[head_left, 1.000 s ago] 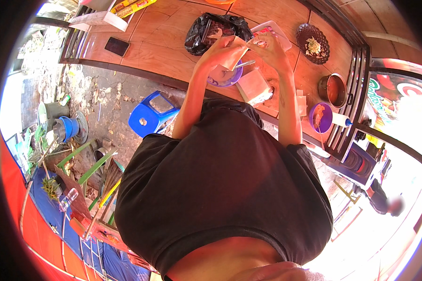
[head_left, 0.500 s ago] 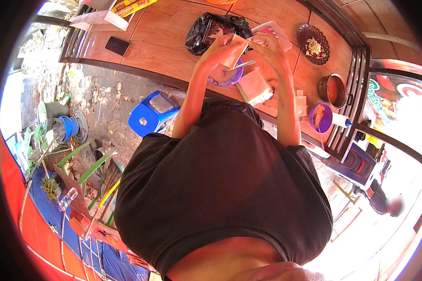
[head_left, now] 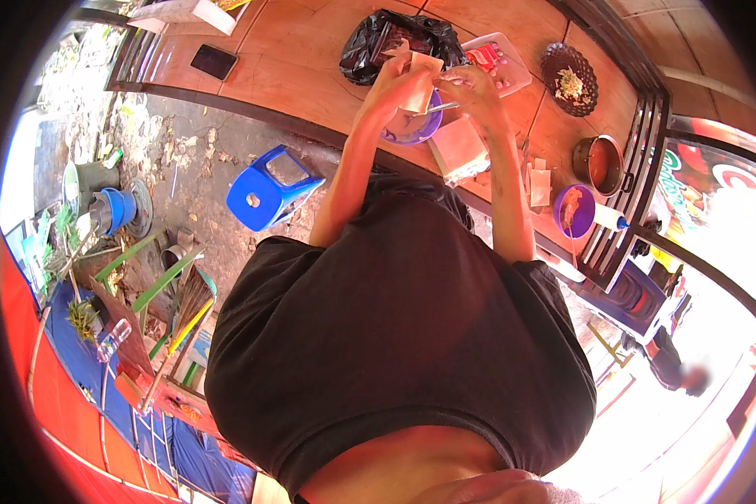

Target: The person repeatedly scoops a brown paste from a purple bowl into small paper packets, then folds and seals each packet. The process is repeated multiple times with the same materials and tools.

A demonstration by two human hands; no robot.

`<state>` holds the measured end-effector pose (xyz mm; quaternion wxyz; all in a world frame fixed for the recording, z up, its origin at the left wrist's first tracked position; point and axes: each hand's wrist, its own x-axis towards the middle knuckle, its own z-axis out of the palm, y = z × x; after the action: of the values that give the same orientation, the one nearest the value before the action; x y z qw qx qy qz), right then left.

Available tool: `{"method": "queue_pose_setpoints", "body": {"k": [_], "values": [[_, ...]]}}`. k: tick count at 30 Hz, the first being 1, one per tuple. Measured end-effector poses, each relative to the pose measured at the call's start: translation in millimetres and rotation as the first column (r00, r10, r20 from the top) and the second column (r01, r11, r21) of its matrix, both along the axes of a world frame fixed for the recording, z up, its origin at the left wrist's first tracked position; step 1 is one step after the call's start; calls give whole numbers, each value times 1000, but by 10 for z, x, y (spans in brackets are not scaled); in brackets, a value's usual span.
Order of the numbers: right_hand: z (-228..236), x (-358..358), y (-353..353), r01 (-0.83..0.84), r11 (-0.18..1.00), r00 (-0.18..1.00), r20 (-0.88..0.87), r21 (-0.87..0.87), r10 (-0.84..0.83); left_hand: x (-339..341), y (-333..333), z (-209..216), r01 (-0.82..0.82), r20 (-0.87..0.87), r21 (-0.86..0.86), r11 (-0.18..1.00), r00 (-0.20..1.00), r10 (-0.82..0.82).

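My left hand [head_left: 395, 82] holds up a thin, pale square wrapper [head_left: 423, 82] that looks like pastry skin, gripping it along its left side. Close to the wrapper's right edge, my right hand [head_left: 472, 87] has its fingers bent together; what they pinch is too small to make out. Beneath both hands is a purple bowl [head_left: 436, 128] with a greyish mix in it, and a metal spoon [head_left: 447, 107] lies across its rim. A stack of pale square wrappers [head_left: 459, 147] lies beside the bowl, under my right forearm.
Beyond my hands are a black plastic bag [head_left: 359, 52] and a pink tray [head_left: 519, 74]. To the right stand a dark basket [head_left: 554, 61], a pot [head_left: 586, 161], a purple bowl [head_left: 559, 220] and a bottle [head_left: 606, 217]. A phone [head_left: 214, 61] lies left; a blue stool [head_left: 250, 195] stands below.
The wrapper is now held more upright in my left hand. My right hand has shifted slightly down and left, staying by the wrapper's edge. The view has tilted a little.
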<state>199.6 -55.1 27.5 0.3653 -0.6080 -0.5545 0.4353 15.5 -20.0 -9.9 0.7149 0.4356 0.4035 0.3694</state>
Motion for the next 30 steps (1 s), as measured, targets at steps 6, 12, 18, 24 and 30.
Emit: {"method": "queue_pose_setpoints", "body": {"k": [6, 12, 18, 24, 30], "values": [[-101, -139, -226, 19, 1000, 998, -63, 5, -18, 41, -124, -25, -226, 148, -30, 974, 962, 228], [-108, -81, -374, -50, 982, 984, 177, 181, 17, 211, -268, 23, -446, 371, -191, 874, 792, 485], [-27, -13, -545, -5, 990, 1000, -14, 139, 7, 215, -481, 82, -481, 426, -306, 822, 703, 570], [-37, 54, -517, -73, 954, 995, 89, 290, 49, 42, -863, 216, -417, 364, -375, 828, 755, 545], [-131, -113, -569, -64, 982, 990, -114, 179, 85, -222, -1180, 190, -494, 298, -292, 819, 767, 568]]}}
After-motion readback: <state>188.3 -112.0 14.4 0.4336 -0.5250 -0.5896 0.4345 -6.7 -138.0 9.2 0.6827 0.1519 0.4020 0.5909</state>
